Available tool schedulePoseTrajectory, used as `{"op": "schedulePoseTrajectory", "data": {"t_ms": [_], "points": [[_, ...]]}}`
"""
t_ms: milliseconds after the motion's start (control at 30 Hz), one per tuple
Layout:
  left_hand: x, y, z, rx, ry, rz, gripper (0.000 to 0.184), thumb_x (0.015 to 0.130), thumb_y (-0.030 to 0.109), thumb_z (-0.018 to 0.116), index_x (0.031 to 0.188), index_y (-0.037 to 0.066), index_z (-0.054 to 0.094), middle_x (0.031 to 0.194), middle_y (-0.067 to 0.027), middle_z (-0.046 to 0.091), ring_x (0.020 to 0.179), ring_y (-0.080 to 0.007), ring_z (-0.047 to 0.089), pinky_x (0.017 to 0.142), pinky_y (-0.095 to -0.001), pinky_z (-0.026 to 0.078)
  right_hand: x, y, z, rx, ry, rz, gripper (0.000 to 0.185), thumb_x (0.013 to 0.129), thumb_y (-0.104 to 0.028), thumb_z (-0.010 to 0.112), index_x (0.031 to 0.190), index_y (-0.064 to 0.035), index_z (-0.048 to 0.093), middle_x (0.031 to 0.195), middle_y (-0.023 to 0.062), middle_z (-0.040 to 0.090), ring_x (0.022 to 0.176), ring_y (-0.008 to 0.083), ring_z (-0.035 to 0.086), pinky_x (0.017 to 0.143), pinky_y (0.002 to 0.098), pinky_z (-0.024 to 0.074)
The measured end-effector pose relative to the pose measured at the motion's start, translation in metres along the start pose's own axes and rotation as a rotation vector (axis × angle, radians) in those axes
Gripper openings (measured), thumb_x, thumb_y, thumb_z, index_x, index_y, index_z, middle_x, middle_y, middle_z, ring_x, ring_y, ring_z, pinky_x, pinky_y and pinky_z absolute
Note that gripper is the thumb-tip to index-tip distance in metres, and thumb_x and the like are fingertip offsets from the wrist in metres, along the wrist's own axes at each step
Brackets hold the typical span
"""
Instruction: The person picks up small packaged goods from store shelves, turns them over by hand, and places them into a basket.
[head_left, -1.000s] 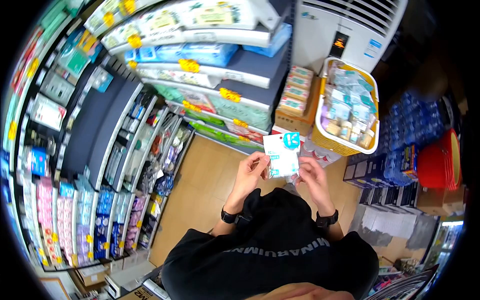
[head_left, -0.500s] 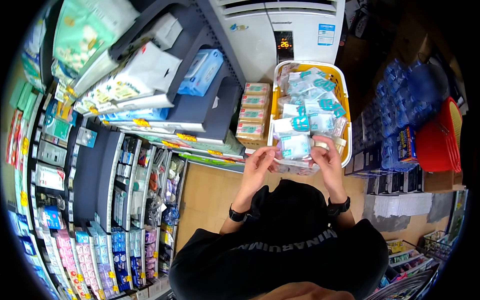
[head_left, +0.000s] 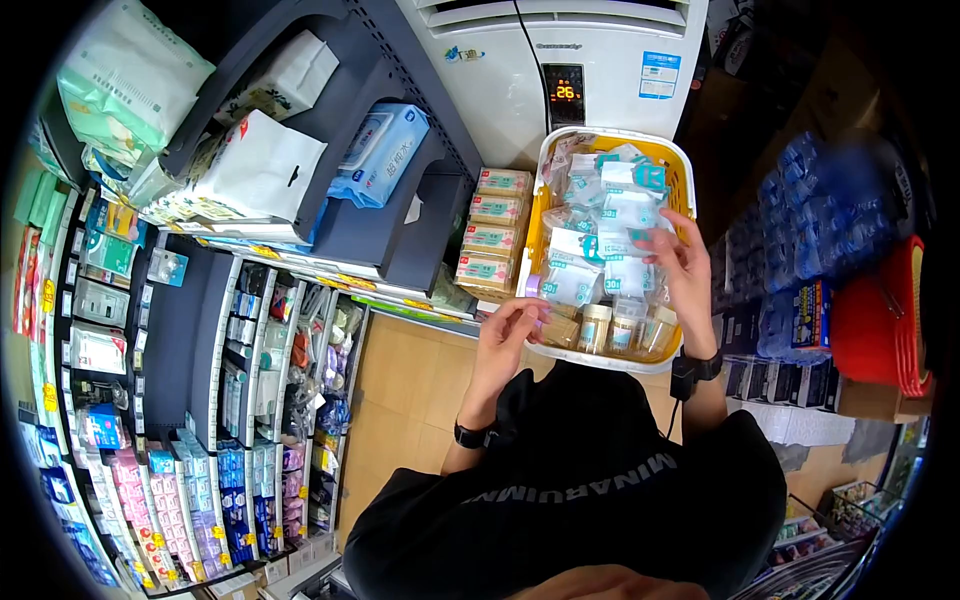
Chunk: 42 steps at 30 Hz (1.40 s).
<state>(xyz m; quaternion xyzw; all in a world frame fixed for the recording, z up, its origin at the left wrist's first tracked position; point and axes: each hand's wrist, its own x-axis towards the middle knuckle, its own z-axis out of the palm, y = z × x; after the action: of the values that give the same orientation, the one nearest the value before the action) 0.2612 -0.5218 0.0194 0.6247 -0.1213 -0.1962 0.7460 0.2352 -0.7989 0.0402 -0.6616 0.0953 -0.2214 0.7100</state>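
Observation:
A yellow basket with a white rim [head_left: 684, 165] holds several clear packets with white and teal labels [head_left: 630, 210]. Small jars with pale lids [head_left: 594, 328] stand along its near side. At the basket's near left corner is my left hand [head_left: 508, 332], its fingers curled with the tips close together against the rim; what they pinch, if anything, is hidden. Over the basket's right side reaches my right hand [head_left: 682, 265], thumb and fingers apart, the fingertips close to the labelled packets. Whether they touch a packet is unclear.
Behind the basket stands a white air conditioner [head_left: 620, 70]. Stacked boxes [head_left: 490, 240] are left of the basket, beside grey shelving with a blue wipes pack [head_left: 380, 155]. On the right are wrapped water bottles [head_left: 795, 220] and red baskets [head_left: 880, 320].
My right hand has moved up and right, away from the near packets. My left hand has shifted slightly down and left. The jars along the near side are now uncovered.

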Motion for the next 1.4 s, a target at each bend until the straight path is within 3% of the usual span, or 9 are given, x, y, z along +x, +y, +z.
{"op": "schedulePoseTrajectory", "data": {"t_ms": [100,267,400,567,833,1233,1400], "points": [[0.003,-0.003,0.002,-0.014,0.011,-0.007,0.022,0.101,0.018,0.055,0.113,0.001,0.064,0.093,-0.003,0.065,0.076,-0.0067,0.056,0.069,-0.0218,0.047,0.0,0.003,-0.001,-0.073,-0.021,0.046,0.039,0.099,-0.013,0.057,0.135,-0.0036,0.046,0.106,0.0164,0.07,0.084,0.0182,0.071,0.063,0.0248,0.0524],[0.008,-0.007,0.002,-0.016,0.024,-0.006,0.023,0.101,0.019,0.055,0.113,0.001,0.064,0.093,-0.0028,0.065,0.076,-0.0065,0.056,0.07,-0.0211,0.046,-0.013,-0.01,-0.01,-0.219,0.02,0.179,0.033,0.101,-0.017,0.054,0.131,-0.0038,0.051,0.088,0.0158,0.072,0.062,0.0133,0.066,0.046,0.0191,0.0423],[0.01,-0.005,0.002,-0.016,0.019,-0.018,0.022,0.101,0.019,0.056,0.112,0.001,0.064,0.092,-0.0029,0.065,0.076,-0.0062,0.055,0.07,-0.0208,0.045,-0.026,-0.014,-0.003,-0.142,-0.015,0.105,0.029,0.1,-0.015,0.053,0.127,-0.0039,0.053,0.083,0.014,0.071,0.058,0.0106,0.063,0.047,0.0191,0.0408],[0.009,-0.005,0.001,-0.055,0.036,0.014,0.022,0.102,0.018,0.055,0.11,0.0,0.064,0.092,-0.0029,0.065,0.074,-0.0065,0.055,0.069,-0.021,0.045,-0.048,-0.015,0.023,0.084,-0.263,0.154,0.026,0.098,-0.007,0.051,0.124,-0.0028,0.055,0.085,0.0113,0.071,0.063,0.0095,0.063,0.054,0.0192,0.0416],[-0.018,0.01,-0.026,-0.1,0.138,0.072,0.022,0.102,0.018,0.054,0.108,0.0,0.064,0.09,-0.0031,0.066,0.075,-0.0074,0.058,0.07,-0.023,0.047,-0.073,-0.016,0.077,0.161,-0.543,0.267,0.024,0.1,-0.01,0.053,0.123,-0.0015,0.055,0.089,0.0091,0.07,0.069,0.008,0.061,0.059,0.0193,0.0426],[-0.139,0.033,-0.114,-0.133,0.56,0.239,0.02,0.1,0.015,0.057,0.111,0.0,0.062,0.086,-0.0044,0.065,0.074,-0.0082,0.057,0.069,-0.0241,0.048,-0.114,-0.024,0.204,0.152,-1.0,0.36,0.025,0.1,-0.012,0.053,0.121,-0.0005,0.055,0.089,0.0088,0.07,0.07,0.0074,0.06,0.061,0.0191,0.0422],[-0.218,0.037,-0.161,-0.127,0.757,0.282,0.02,0.1,0.015,0.057,0.112,0.0,0.062,0.086,-0.0043,0.065,0.074,-0.0076,0.056,0.069,-0.0239,0.047,-0.157,-0.023,0.279,0.107,-1.199,0.425,0.028,0.098,-0.01,0.054,0.124,-0.0005,0.053,0.09,0.0101,0.07,0.072,0.0083,0.06,0.069,0.0207,0.0472]]}}
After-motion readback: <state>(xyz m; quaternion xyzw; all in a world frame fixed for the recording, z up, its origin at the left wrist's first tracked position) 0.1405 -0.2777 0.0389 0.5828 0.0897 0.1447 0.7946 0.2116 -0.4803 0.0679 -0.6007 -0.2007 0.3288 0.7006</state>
